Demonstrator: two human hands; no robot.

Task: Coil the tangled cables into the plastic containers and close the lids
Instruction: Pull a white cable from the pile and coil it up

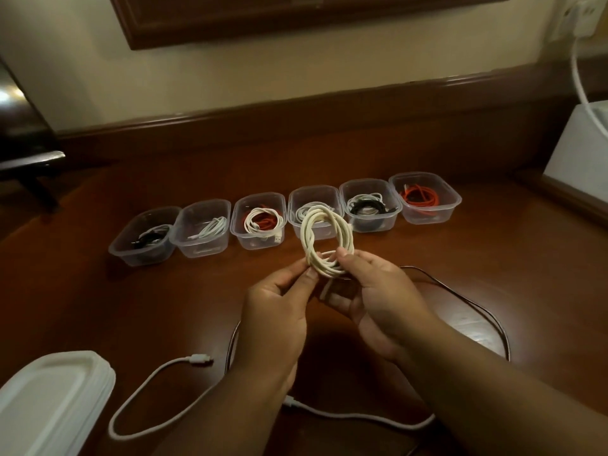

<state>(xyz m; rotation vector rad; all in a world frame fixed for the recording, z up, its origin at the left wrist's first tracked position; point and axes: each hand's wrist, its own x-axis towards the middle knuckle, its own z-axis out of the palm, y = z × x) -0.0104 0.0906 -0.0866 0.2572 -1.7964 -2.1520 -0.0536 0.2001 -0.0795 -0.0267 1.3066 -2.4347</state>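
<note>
Both hands' grip on cream coil [327, 238]

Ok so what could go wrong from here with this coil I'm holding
The cream coil is held only at its bottom by the left hand and right hand, so its loops may spring apart on release. Every container in the row already holds cable, so it may not fit. The lids are still stacked apart.

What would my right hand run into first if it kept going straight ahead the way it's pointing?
Probably the fourth container from the left, directly beyond the cream coil that the right hand holds; depth is unclear, so it could pass above the rim.
</note>
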